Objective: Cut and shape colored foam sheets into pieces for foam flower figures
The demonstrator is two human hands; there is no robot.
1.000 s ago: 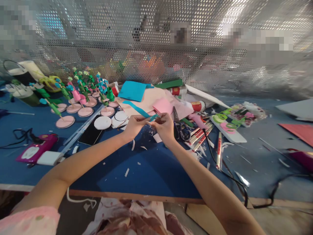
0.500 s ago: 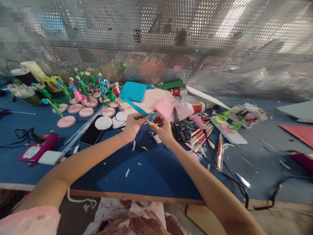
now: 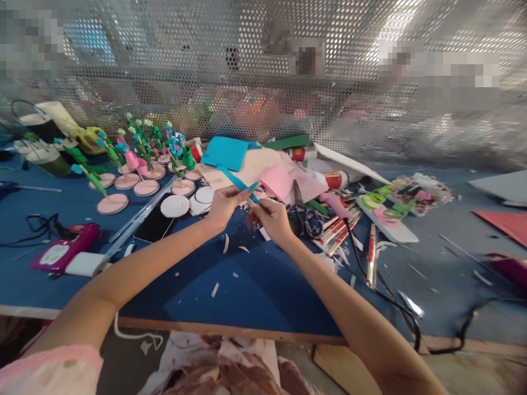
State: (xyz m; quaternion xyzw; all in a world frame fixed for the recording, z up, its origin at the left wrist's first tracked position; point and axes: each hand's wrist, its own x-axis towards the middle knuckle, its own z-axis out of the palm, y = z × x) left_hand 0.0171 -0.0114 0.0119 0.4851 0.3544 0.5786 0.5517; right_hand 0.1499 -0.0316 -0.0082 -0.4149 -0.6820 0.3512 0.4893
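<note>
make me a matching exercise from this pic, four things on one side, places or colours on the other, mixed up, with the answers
Things
1. blue paper strip
2. dark phone
3. red sheet
4. frontmost round base

Places or colours
A. at the right edge of the picture
B. light pink
C. in the fingers of the left hand and right hand
D. partly covered by a white disc

Right pairs
1-C, 2-D, 3-A, 4-B
</note>
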